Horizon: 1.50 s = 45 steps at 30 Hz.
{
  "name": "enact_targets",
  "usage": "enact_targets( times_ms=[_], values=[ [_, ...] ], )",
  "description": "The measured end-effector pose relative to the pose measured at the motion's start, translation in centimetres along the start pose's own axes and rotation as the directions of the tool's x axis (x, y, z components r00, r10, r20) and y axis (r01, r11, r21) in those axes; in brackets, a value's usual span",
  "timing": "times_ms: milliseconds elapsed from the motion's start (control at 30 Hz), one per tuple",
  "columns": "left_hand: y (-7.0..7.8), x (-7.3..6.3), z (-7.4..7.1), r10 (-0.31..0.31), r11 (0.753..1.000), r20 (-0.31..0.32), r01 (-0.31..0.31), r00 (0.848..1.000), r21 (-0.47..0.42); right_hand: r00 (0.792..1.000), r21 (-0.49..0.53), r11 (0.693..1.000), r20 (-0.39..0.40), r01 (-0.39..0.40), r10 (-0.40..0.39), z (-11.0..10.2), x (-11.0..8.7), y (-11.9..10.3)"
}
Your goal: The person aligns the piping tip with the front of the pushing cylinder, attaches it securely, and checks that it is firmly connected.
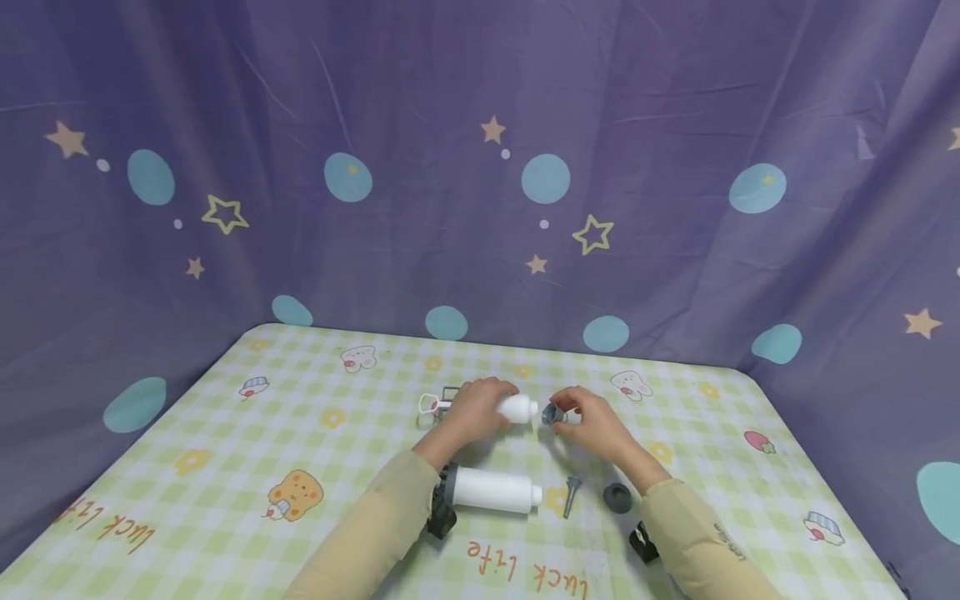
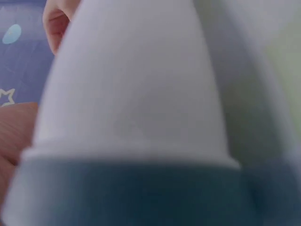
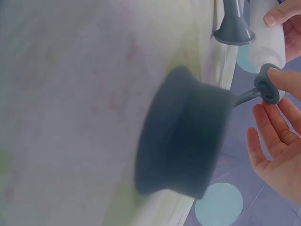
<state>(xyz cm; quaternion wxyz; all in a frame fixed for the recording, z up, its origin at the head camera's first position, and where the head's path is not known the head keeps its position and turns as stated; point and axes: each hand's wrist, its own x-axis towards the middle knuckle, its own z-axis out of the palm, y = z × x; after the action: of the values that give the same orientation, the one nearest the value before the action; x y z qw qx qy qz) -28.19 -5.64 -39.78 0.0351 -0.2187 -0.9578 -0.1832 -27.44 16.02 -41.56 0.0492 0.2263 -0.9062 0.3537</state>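
The left hand (image 1: 480, 408) grips a white bottle (image 1: 517, 408) sideways, its neck turned toward the right hand (image 1: 594, 423), which pinches a grey stemmed piece (image 1: 552, 414) by its flared end just beside that neck, seemingly so the two parts face each other. A second white bottle (image 1: 495, 490), a loose grey stem (image 1: 571, 498) and a grey cap (image 1: 617, 497) lie nearer the person, perhaps for easy reach, while the far and right edges of the bench (image 1: 375, 442) stand well away, leaving elbow room

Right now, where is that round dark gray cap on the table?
In the head view, the cap lies on the right half of the table, between the loose gray funnel-shaped piece on its left and the person's right sleeve.
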Motion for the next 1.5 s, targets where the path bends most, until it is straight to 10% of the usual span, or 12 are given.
enact_targets(
  times_ms=[700,1500],
  values=[
    [1.1,-1.3,-1.3,0.083,0.996,-0.074,-0.081,0.994,0.041,0.999,0.147,0.989,-0.042,-0.025,0.031,0.4,-0.4,-1.2],
    [2.4,-2.3,-2.1,0.098,0.994,-0.111,-0.092,0.989,0.06,0.984,0.054,0.991,-0.132,0.125,-0.117,0.1,-0.5,-2.8]
  ],
)
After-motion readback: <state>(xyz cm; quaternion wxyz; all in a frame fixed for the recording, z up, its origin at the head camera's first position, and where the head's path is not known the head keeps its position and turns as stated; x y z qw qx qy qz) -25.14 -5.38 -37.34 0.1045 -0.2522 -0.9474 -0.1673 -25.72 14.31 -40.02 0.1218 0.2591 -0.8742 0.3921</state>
